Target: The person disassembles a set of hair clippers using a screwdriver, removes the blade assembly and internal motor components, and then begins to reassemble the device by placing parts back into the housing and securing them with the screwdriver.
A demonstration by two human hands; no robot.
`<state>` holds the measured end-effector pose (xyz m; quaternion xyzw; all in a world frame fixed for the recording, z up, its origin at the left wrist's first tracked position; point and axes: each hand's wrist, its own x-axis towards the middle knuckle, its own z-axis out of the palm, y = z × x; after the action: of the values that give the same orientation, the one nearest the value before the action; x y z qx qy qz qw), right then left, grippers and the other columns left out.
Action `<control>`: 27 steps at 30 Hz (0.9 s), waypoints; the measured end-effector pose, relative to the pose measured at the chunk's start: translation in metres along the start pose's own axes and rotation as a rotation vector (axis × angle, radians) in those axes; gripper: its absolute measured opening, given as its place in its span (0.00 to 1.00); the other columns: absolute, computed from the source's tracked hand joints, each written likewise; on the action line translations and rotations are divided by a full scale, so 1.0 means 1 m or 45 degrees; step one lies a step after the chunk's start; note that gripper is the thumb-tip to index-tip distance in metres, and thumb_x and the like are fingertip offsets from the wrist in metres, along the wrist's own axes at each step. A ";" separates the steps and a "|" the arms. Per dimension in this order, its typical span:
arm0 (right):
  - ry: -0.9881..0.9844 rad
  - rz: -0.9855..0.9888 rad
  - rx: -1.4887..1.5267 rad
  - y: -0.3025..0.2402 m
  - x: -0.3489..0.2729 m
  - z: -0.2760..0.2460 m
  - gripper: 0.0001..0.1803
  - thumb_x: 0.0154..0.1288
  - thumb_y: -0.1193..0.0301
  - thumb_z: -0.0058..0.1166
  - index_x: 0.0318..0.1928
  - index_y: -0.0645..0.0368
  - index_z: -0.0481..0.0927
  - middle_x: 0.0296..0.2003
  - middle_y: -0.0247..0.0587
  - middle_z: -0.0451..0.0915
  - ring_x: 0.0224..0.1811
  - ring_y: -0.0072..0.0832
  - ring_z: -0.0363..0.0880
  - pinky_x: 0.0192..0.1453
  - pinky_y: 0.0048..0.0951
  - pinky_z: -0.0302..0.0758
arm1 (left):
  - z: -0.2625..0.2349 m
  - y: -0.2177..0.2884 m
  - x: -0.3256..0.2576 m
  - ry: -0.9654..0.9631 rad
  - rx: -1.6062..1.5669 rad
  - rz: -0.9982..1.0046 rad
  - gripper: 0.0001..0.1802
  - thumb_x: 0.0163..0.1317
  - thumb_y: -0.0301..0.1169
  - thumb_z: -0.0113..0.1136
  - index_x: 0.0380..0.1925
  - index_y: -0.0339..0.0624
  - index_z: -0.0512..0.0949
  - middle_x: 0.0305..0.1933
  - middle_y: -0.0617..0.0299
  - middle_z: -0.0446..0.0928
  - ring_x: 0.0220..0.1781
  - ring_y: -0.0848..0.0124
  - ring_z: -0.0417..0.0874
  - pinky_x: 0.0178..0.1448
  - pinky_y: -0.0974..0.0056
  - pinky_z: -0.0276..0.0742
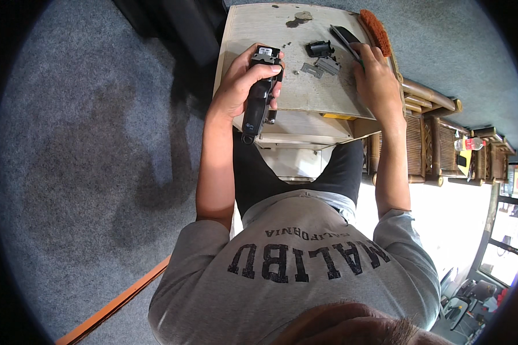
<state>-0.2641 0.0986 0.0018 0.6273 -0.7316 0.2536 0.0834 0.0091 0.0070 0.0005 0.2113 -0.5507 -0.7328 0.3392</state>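
Observation:
My left hand [239,86] is wrapped around a black hair clipper [259,95], its thumb across the upper body. The clipper's head end points away from me, with bare metal and a white part showing and no blade covering it. At the far right of the table, the fingers of my right hand [380,80] close on a long, dark, flat tool [344,37] whose exact kind I cannot make out. Between the hands lie a black plastic housing piece [319,49], a metal clipper blade [311,70] and another toothed grey blade part [329,65].
A brush with orange bristles [375,33] lies along the table's right edge. Small screws [286,45] and a dark stain are on the white tabletop [253,23]. Below is an open shelf [305,127]. Bamboo furniture [429,149] with a bottle [469,144] stands to the right.

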 end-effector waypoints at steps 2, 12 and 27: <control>0.045 -0.064 -0.025 0.001 0.001 0.004 0.21 0.73 0.74 0.51 0.64 0.47 0.77 0.54 0.47 0.80 0.53 0.51 0.85 0.54 0.52 0.83 | 0.000 0.000 0.000 -0.001 0.005 0.001 0.21 0.67 0.33 0.61 0.56 0.35 0.74 0.41 0.56 0.78 0.32 0.71 0.82 0.27 0.63 0.85; 0.093 -0.148 -0.198 0.000 0.004 0.020 0.20 0.69 0.77 0.53 0.59 0.48 0.82 0.50 0.41 0.81 0.56 0.42 0.83 0.54 0.44 0.86 | 0.001 0.000 0.000 -0.003 0.012 -0.001 0.21 0.67 0.34 0.62 0.56 0.35 0.74 0.40 0.57 0.78 0.32 0.73 0.83 0.28 0.64 0.86; 0.111 -0.279 -0.048 -0.017 0.001 0.009 0.19 0.64 0.60 0.71 0.51 0.58 0.90 0.42 0.41 0.79 0.48 0.41 0.78 0.57 0.42 0.75 | 0.002 0.001 0.000 0.013 0.015 -0.018 0.22 0.66 0.35 0.63 0.57 0.36 0.74 0.41 0.57 0.78 0.32 0.72 0.83 0.28 0.63 0.85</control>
<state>-0.2457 0.0918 -0.0013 0.6902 -0.6590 0.2563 0.1540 0.0076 0.0081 0.0026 0.2210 -0.5518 -0.7307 0.3357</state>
